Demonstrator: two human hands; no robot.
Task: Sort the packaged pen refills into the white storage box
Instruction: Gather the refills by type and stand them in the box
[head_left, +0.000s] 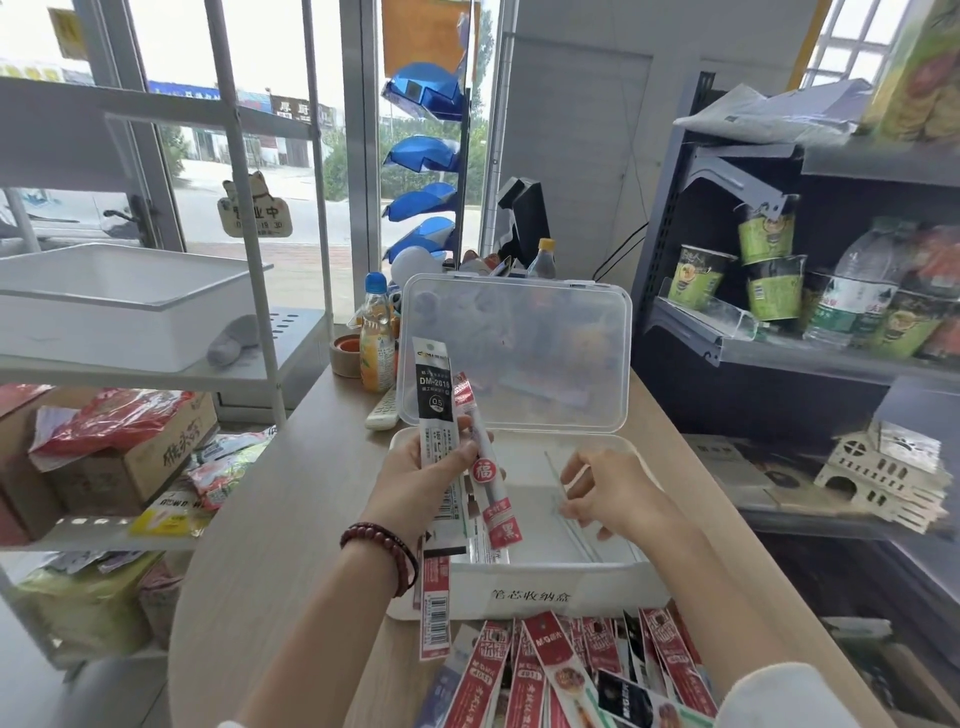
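The white storage box (524, 592) stands on the wooden counter with its clear lid (514, 353) raised behind it. My left hand (415, 480) grips several packaged pen refills above the box's left side: a black and white pack (434, 395), a red and white pack (485, 467), and another red pack (434, 597) hanging below. My right hand (608, 491) reaches into the box, its fingertips at a thin clear refill (563, 499) on the box floor. A pile of red and black refill packs (571, 670) lies in front of the box.
An orange drink bottle (376, 338), a tape roll (345, 356) and a remote (383, 410) sit left of the lid. White shelving with a white bin (119, 301) stands left. A dark shelf (779, 343) with cup noodles and bottles stands right.
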